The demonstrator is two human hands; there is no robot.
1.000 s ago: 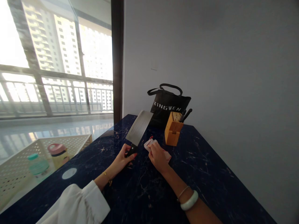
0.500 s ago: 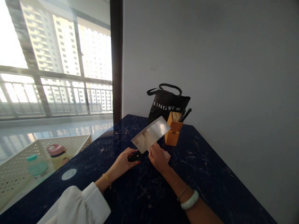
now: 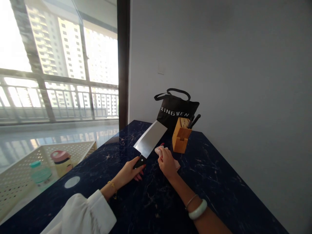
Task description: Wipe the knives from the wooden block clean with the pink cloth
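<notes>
My left hand (image 3: pixel 133 170) is closed round the black handle of a cleaver (image 3: pixel 151 138). Its broad steel blade tilts up and away to the right, held above the table. Just right of the blade, my right hand (image 3: pixel 167 162) grips a crumpled pale pink cloth (image 3: pixel 159 149), apart from the steel. Part of the cloth also shows beyond the far side of that hand. A wooden knife block (image 3: pixel 180 139) stands behind my right hand, with black-handled tools sticking out of its top.
A black tote bag (image 3: pixel 168 113) stands against the wall behind the block. The dark blue marbled table (image 3: pixel 207 182) has a white round disc (image 3: pixel 72 182) near its left edge. Beside the table, a cream perforated basket (image 3: pixel 21 165) holds a teal bottle (image 3: pixel 41 174) and a pink-lidded bottle (image 3: pixel 61 161).
The cleaver has swung left and turned steeper, away from the knife block. My right hand with the cloth has come off the blade and now sits to its right.
</notes>
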